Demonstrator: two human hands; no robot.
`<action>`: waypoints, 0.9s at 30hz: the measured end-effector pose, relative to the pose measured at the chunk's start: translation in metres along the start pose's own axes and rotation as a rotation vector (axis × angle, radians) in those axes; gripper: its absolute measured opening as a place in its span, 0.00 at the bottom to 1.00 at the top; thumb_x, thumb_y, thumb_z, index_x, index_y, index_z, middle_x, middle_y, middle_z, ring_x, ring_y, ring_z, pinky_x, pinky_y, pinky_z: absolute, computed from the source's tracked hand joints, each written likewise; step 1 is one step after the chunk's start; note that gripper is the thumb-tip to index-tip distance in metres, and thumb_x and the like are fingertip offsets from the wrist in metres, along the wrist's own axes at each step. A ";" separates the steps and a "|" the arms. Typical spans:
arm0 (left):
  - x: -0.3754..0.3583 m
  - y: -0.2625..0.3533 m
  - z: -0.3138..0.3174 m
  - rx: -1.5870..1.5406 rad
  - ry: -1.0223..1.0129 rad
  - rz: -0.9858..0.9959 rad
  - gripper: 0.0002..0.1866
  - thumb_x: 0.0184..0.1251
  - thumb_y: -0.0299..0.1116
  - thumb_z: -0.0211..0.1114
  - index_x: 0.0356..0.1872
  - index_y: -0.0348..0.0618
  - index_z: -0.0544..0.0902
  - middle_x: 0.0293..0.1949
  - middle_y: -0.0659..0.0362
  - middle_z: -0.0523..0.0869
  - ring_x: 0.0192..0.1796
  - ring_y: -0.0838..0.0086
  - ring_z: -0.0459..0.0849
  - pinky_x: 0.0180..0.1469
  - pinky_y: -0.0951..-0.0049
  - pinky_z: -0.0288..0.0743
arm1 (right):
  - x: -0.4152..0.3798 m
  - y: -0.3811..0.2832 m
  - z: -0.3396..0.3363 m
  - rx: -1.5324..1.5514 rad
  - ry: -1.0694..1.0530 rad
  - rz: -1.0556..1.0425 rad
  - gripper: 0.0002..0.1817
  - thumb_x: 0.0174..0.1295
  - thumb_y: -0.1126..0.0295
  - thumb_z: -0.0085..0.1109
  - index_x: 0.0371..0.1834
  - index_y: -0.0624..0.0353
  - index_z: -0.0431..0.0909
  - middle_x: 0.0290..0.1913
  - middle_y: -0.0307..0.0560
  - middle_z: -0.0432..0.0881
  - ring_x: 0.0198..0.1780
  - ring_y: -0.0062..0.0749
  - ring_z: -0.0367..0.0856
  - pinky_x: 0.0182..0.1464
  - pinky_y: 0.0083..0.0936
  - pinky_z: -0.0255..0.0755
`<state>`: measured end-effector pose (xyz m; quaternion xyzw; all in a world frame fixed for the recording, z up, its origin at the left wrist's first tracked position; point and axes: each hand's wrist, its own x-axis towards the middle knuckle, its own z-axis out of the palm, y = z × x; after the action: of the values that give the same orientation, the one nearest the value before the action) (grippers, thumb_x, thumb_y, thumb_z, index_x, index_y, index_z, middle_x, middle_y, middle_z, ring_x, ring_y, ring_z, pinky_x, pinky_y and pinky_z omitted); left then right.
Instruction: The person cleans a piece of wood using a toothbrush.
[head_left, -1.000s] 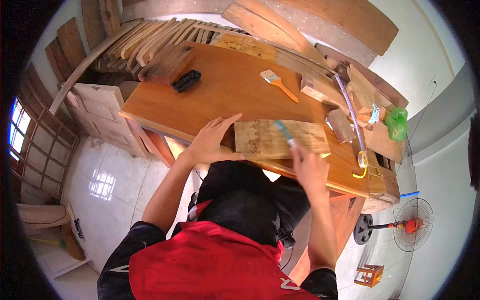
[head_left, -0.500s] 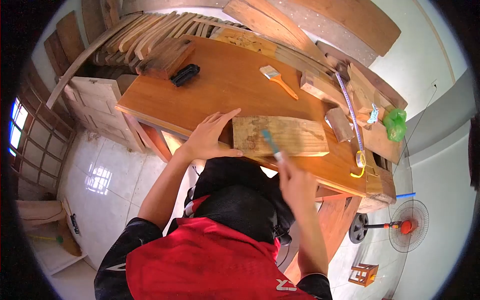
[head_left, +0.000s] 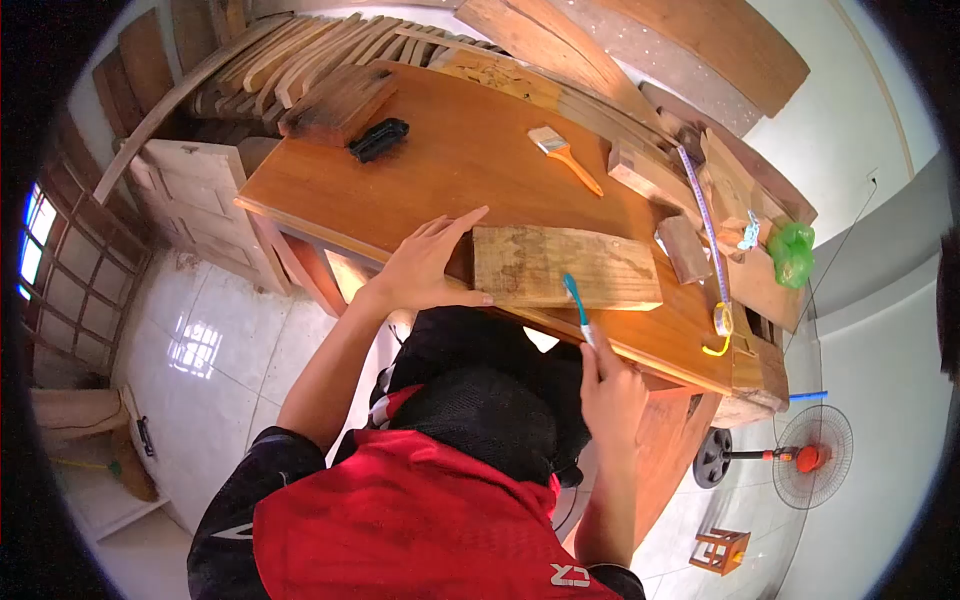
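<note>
A thick wooden block (head_left: 540, 262) lies along the front edge of the brown table (head_left: 440, 150). My left hand (head_left: 425, 268) is open, thumb and fingers spread against the block's left end. In my right hand (head_left: 612, 390), in front of the table edge, is a toothbrush (head_left: 584, 318) with a white handle and teal neck. Its head points away from me and lies over the right half of the block's top face; whether the bristles touch the wood cannot be made out.
An orange-handled paintbrush (head_left: 568, 160), a black brush-like object (head_left: 379, 140) and a dark wood block (head_left: 335, 105) lie farther back. To the right are a small wood piece (head_left: 684, 249), a tape measure (head_left: 722, 318) and a green plastic bag (head_left: 792, 255). A fan (head_left: 808, 458) stands beyond.
My right hand and the toothbrush have moved right and slightly toward me, and the brush head is now over the block's right half. My left hand stays at the left end.
</note>
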<state>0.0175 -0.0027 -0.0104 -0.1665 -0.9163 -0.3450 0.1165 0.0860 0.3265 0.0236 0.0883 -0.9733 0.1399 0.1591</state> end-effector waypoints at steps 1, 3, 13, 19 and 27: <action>0.000 0.000 -0.001 -0.001 -0.006 -0.005 0.66 0.52 0.64 0.84 0.89 0.50 0.57 0.81 0.38 0.72 0.82 0.38 0.68 0.86 0.45 0.59 | 0.003 0.010 0.001 -0.021 0.022 0.053 0.19 0.81 0.51 0.61 0.68 0.39 0.88 0.31 0.64 0.89 0.34 0.64 0.90 0.36 0.56 0.83; -0.003 0.001 -0.001 -0.015 -0.012 -0.010 0.66 0.52 0.64 0.84 0.89 0.50 0.57 0.81 0.38 0.72 0.82 0.37 0.67 0.86 0.44 0.58 | 0.015 0.048 0.006 -0.066 0.059 0.144 0.19 0.80 0.52 0.61 0.69 0.39 0.87 0.31 0.64 0.89 0.34 0.63 0.90 0.36 0.57 0.83; -0.001 0.003 -0.001 0.020 -0.013 -0.037 0.65 0.53 0.64 0.84 0.89 0.52 0.57 0.80 0.38 0.72 0.82 0.34 0.68 0.85 0.42 0.59 | 0.029 0.014 -0.010 -0.132 -0.105 0.196 0.19 0.80 0.49 0.61 0.66 0.40 0.90 0.34 0.61 0.91 0.38 0.64 0.91 0.42 0.58 0.84; 0.001 0.002 -0.003 -0.026 -0.041 -0.024 0.66 0.53 0.64 0.84 0.89 0.54 0.57 0.80 0.37 0.72 0.81 0.35 0.68 0.85 0.42 0.60 | 0.016 -0.032 0.009 0.050 0.020 -0.295 0.17 0.79 0.53 0.62 0.66 0.37 0.87 0.25 0.58 0.88 0.29 0.61 0.90 0.32 0.55 0.83; 0.001 -0.002 -0.001 -0.014 -0.023 0.019 0.66 0.52 0.64 0.83 0.89 0.51 0.57 0.81 0.40 0.71 0.82 0.36 0.68 0.85 0.43 0.59 | 0.041 -0.062 0.012 0.215 0.060 -0.394 0.14 0.80 0.53 0.60 0.56 0.41 0.91 0.25 0.58 0.87 0.29 0.62 0.89 0.35 0.58 0.82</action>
<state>0.0159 -0.0043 -0.0106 -0.1800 -0.9135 -0.3485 0.1081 0.0575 0.2591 0.0415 0.2888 -0.9117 0.2115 0.2017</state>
